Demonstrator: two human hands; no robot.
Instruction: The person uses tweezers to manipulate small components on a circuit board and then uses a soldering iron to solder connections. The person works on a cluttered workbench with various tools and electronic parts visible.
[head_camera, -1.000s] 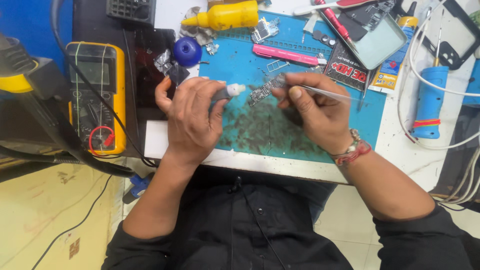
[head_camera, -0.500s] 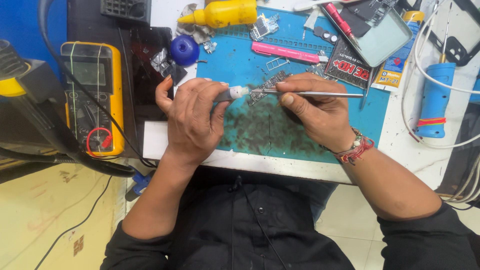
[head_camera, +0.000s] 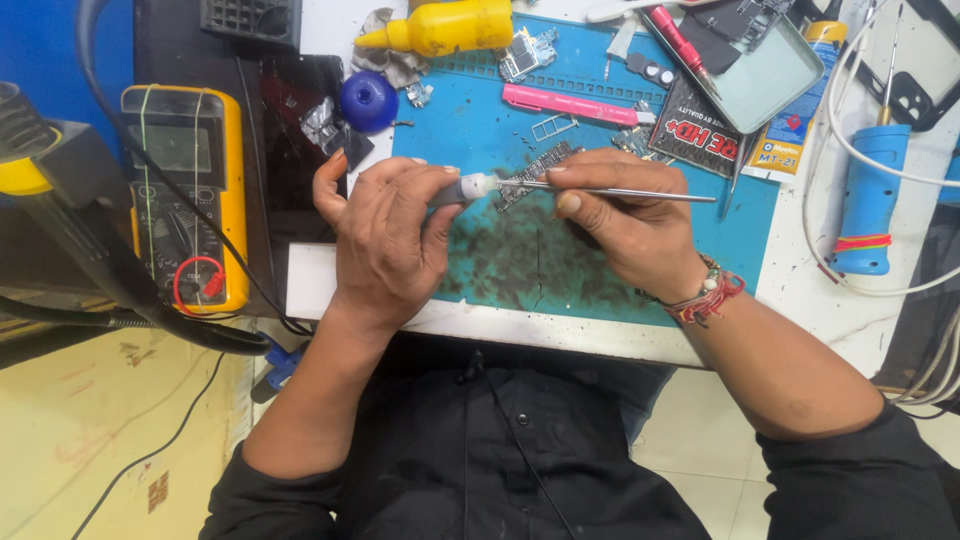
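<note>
My left hand (head_camera: 385, 240) grips a small grey tube with a white nozzle (head_camera: 470, 187), its tip pointing right at a small dark circuit board (head_camera: 530, 175). My right hand (head_camera: 625, 215) pinches thin metal tweezers (head_camera: 640, 192) that lie level, their tip at the same board. Both hands hover over a blue work mat (head_camera: 500, 260) stained dark in the middle.
A yellow multimeter (head_camera: 185, 190) with leads lies left. A yellow bottle (head_camera: 445, 25), blue round cap (head_camera: 368, 100), pink tool (head_camera: 570, 103), metal tray (head_camera: 770, 65) and small parts sit at the back. A blue-handled tool (head_camera: 868, 195) with white cables lies right.
The view has shifted slightly. My right hand has turned the tweezers level and brought their tip to the board beside the tube's nozzle. The left hand has hardly moved.
</note>
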